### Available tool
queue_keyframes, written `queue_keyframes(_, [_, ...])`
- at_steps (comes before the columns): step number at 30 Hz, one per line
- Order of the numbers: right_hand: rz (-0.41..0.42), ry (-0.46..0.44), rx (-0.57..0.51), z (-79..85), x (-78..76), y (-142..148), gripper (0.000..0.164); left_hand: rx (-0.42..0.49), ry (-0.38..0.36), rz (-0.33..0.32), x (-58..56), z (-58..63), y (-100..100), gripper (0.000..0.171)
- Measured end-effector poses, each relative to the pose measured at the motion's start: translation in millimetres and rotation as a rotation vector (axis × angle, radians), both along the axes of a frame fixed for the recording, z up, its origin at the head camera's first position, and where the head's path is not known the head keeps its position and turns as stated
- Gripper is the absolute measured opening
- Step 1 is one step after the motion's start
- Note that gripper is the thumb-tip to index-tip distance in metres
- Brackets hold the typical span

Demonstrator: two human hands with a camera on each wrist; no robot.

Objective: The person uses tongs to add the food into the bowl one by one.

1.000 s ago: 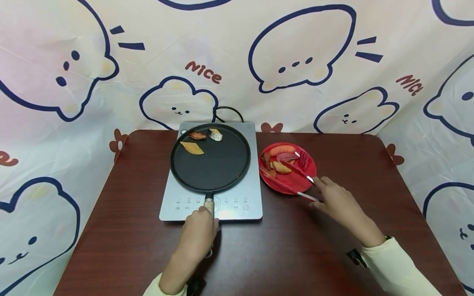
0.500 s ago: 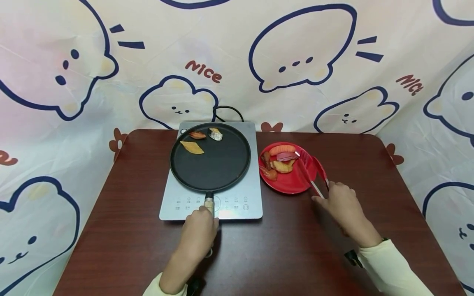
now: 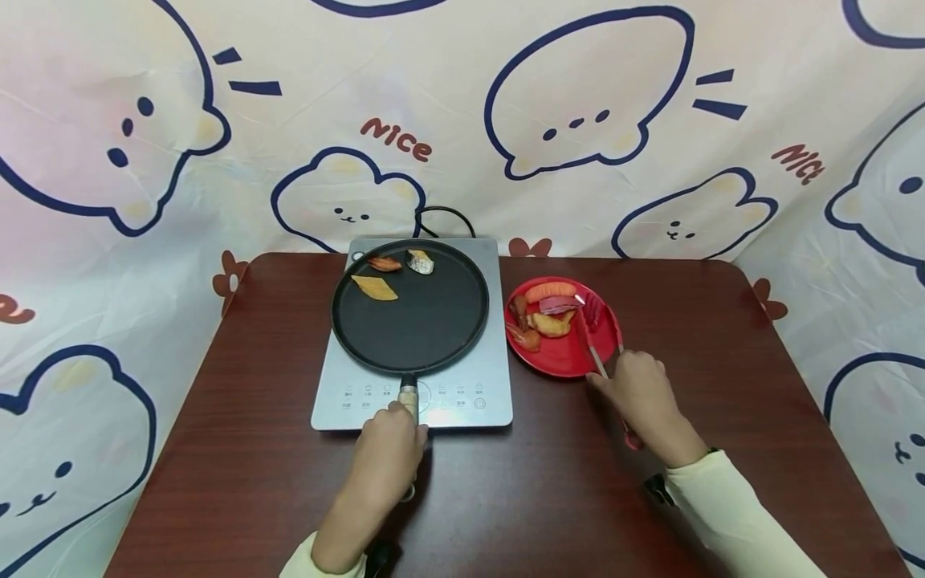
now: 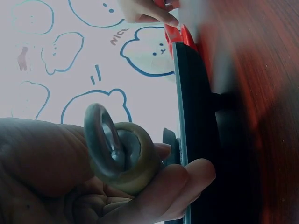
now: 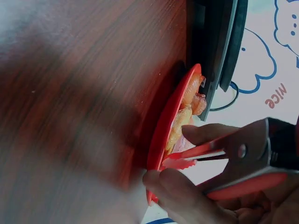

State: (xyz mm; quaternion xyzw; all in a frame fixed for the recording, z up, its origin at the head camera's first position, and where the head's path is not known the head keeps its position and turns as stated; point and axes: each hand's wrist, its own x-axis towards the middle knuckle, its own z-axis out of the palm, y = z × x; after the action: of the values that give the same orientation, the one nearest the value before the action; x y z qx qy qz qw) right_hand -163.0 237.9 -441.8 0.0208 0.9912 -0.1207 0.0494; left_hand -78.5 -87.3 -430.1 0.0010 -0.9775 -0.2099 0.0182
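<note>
My left hand [image 3: 390,453] grips the handle [image 3: 409,393] of a flat black frying pan [image 3: 419,329]. In the pan lie a yellow leaf-shaped piece [image 3: 376,289], a brown piece [image 3: 385,264] and a silvery piece with yellow [image 3: 421,262]. Right of it, my right hand [image 3: 639,401] holds red-tipped metal tongs [image 5: 243,151], their tips over the right part of a red plate [image 3: 560,365]. That plate bears an orange ridged sausage-like piece [image 3: 551,292], a pink meat piece [image 3: 559,305], a yellowish piece [image 3: 551,324] and brown wing-like pieces [image 3: 526,337]. Nothing shows plainly between the tips.
Under the pan is a silver induction cooker [image 3: 462,409] with a black cable [image 3: 448,210] behind it. The dark brown table [image 3: 253,385] ends at a cartoon-print cloth [image 3: 462,96] hanging at the back and sides.
The tongs were spread over the plate's front and food, then swung right; now their arms stand closer together at the plate's right. The left hand and pan stay still.
</note>
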Motion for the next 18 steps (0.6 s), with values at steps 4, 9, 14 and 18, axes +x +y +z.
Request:
queue_keyframes(4, [-0.001,0.021,0.018,-1.7,-2.7,-3.8,0.04,0.0,0.003,-0.005,-0.4,0.5,0.2,0.027])
queue_keyframes(9, [0.006,0.056,0.064,-3.1,-2.7,-2.8,0.037,0.005,0.001,-0.006,-0.2,0.8,0.0,0.027])
queue_keyframes(14, [0.026,0.086,0.106,-4.5,-1.0,3.2,0.035,0.012,-0.009,-0.001,-0.1,0.7,0.0,0.028])
queue_keyframes(18, [0.047,0.112,0.125,-3.2,0.9,8.8,0.033,0.012,-0.015,0.006,-0.3,0.6,-0.4,0.027])
